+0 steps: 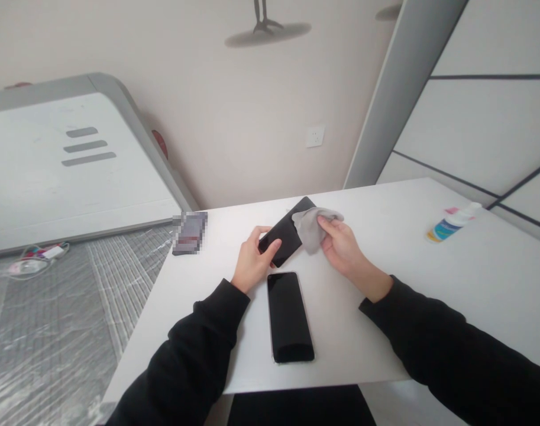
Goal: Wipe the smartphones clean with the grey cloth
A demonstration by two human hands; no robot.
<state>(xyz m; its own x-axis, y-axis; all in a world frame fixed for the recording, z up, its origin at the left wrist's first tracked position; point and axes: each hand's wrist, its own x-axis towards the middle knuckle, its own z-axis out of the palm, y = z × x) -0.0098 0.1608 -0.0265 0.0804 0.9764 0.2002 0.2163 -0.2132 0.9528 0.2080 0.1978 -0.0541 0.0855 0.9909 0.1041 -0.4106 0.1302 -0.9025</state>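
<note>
The slim black phone [284, 235] lies tilted, its near end clasped by the left hand [251, 260], while the right hand [340, 245] pinches a grey cloth [311, 225] against it.

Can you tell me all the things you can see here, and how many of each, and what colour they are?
held phone: 1, black, in the left hand, above the table's middle
cloth: 1, grey, in the right hand, lying on the held phone's far end
second phone: 1, black, flat on the table near the front edge
blurred object: 1, dark, at the table's far left corner; cannot tell what it is
bottle: 1, white with a blue label, lying on the table's right side
table: 1, white
wall socket: 1, white, on the beige wall
left hand: 1, black sleeve, grips the held phone
right hand: 1, black sleeve, pinches the cloth
</note>
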